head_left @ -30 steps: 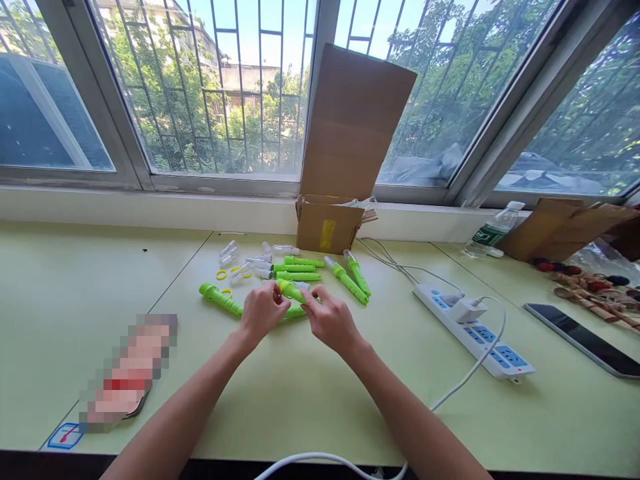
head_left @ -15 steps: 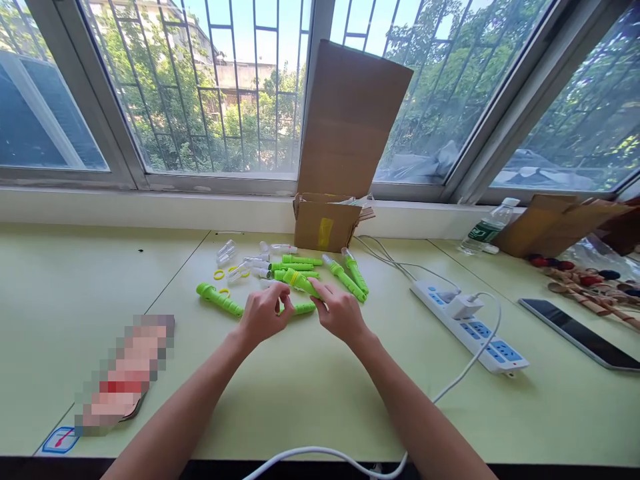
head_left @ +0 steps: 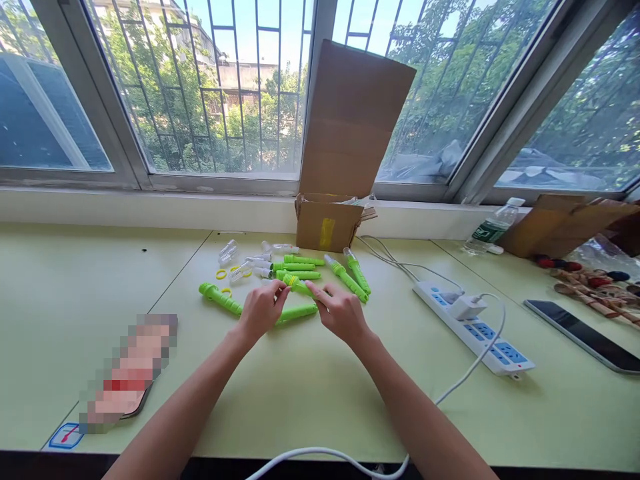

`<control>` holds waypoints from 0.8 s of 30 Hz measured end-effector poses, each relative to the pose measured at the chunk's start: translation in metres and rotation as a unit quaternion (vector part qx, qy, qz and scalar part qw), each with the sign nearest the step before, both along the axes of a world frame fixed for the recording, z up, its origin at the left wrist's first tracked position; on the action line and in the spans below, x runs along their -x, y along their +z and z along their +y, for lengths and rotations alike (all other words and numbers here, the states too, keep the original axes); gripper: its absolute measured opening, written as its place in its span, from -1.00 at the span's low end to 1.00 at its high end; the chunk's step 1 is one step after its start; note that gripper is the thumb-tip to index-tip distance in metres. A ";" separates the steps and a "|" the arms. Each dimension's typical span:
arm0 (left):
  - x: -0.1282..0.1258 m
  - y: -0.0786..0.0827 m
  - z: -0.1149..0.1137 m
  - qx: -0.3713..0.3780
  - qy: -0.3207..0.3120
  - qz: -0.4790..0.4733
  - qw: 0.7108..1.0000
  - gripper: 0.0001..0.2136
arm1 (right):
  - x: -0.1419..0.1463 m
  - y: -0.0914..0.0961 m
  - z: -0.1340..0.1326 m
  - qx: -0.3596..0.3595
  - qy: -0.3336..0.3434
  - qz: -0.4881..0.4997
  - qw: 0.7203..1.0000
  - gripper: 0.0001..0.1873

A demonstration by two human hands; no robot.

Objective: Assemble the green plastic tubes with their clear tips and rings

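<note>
In the head view both my hands meet at a green toy recorder body (head_left: 294, 283) over the table. My right hand (head_left: 343, 310) grips its lower end, thumb and fingers closed round it. With fingertips pinched, my left hand (head_left: 264, 308) touches the ribbed upper end, where a yellow ring (head_left: 289, 281) sits around it. Around my hands lie several more green bodies, one of them (head_left: 220, 299) to the left and one (head_left: 299, 313) just below. Clear mouthpieces (head_left: 228, 252) and loose yellow rings (head_left: 221, 274) are scattered behind my left hand. Two green pieces (head_left: 347, 277) at the right carry clear tips.
An open cardboard box (head_left: 313, 227) stands against the window ledge. To the right are a white power strip (head_left: 473, 327) with cables, a tablet (head_left: 580, 333) and a water bottle (head_left: 493, 227). A pixelated flat object (head_left: 130, 373) lies at the left.
My left fingers have moved up and right onto the ribbed end of the recorder body. That body has lowered slightly. The view has shifted a little.
</note>
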State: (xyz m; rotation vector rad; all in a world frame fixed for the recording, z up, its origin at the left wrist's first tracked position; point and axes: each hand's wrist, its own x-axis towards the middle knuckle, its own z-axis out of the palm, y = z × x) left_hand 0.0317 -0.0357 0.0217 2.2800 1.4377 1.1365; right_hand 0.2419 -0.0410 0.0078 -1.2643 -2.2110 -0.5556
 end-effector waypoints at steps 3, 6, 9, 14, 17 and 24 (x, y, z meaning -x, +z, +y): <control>0.000 0.001 0.000 0.009 0.003 0.007 1.000 -0.80 | 0.000 -0.001 0.000 -0.006 -0.002 -0.016 1.000 -0.51; -0.003 0.003 -0.001 0.014 0.038 0.008 0.999 -0.86 | 0.003 0.000 -0.001 -0.015 -0.005 -0.044 0.999 -0.46; -0.007 0.003 -0.003 0.028 0.083 -0.011 0.996 -0.94 | 0.007 0.001 -0.003 -0.027 -0.006 -0.070 0.997 -0.42; -0.011 0.002 -0.006 0.047 0.103 -0.044 0.993 -0.93 | 0.013 0.001 -0.006 -0.034 0.001 -0.090 0.995 -0.39; -0.010 -0.002 -0.003 0.034 0.080 -0.078 0.993 -0.97 | 0.013 0.002 -0.007 -0.032 0.000 -0.086 0.996 -0.40; -0.003 -0.003 0.001 -0.014 -0.032 -0.084 0.996 -0.98 | 0.013 0.004 -0.007 0.012 -0.036 -0.071 0.997 -0.35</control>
